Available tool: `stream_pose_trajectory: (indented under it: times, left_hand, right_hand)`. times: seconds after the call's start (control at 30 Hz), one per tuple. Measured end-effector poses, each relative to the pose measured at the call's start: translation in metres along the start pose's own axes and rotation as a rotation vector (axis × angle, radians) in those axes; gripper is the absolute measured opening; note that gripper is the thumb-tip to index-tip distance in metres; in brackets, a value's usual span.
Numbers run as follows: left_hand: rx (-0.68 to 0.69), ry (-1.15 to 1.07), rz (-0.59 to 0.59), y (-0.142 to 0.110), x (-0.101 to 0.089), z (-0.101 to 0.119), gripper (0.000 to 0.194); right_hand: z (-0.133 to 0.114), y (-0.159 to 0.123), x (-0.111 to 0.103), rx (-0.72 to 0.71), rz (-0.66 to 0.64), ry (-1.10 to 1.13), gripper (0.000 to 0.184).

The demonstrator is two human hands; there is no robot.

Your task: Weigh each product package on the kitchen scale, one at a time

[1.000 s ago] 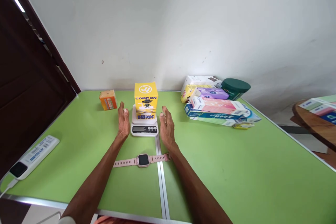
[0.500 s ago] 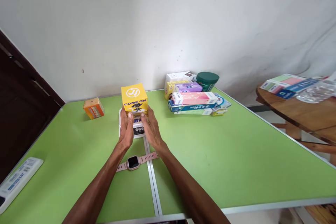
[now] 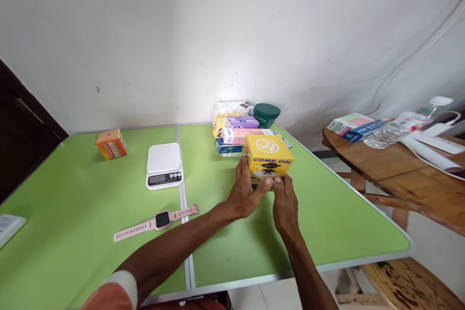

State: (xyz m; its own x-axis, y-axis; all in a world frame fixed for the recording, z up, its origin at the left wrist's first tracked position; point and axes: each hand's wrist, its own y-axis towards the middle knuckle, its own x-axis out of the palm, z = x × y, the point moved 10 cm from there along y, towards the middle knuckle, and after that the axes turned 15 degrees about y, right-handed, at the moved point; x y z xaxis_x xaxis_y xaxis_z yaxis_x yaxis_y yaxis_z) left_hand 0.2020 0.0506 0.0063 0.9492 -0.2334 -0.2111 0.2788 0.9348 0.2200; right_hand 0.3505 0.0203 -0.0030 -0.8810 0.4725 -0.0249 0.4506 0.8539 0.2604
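Head view: left hand (image 3: pixel 246 196) and right hand (image 3: pixel 286 206), fingers gripping yellow box (image 3: pixel 269 155) between them; scale (image 3: pixel 164 159) left of fingers. Step looks like two-handed carry; next move likely calls for keeping it level, clear of pink carton (image 3: pixel 236 135) just beyond fingers.

Lane open right of scale (image 3: pixel 164 159); piled boxes (image 3: pixel 236 135) obstruct beyond yellow box (image 3: pixel 269 151), gap unclear.

Holds a yellow box (image 3: pixel 269 152) between both hands (image 3: pixel 245 193) (image 3: pixel 286 207) over the green tabletop (image 3: pixel 341 218), near stacked boxes (image 3: pixel 238 135), well apart from a scale (image 3: pixel 164 158) and a watch (image 3: pixel 162 220).
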Motion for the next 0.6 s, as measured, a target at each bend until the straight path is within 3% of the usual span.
stream_pose_trajectory:
  times: [0.1,0.23,0.43,0.6]
  left_hand:
    - [-0.016,0.056,-0.098,0.015,0.036,-0.007,0.125]
    - [-0.019,0.120,-0.163,0.035,0.060,-0.010,0.130]
    - [-0.037,0.176,-0.196,0.060,0.065,-0.011,0.139]
    - [-0.045,0.200,-0.256,0.050,0.052,-0.014,0.128]
  right_hand:
    - [0.021,0.017,-0.029,0.050,0.066,-0.064,0.073]
    - [0.040,0.045,-0.046,0.066,0.100,-0.093,0.073]
    - [0.044,0.074,-0.044,0.044,0.091,-0.104,0.071]
    - [0.043,0.061,-0.047,0.051,0.166,-0.166,0.070]
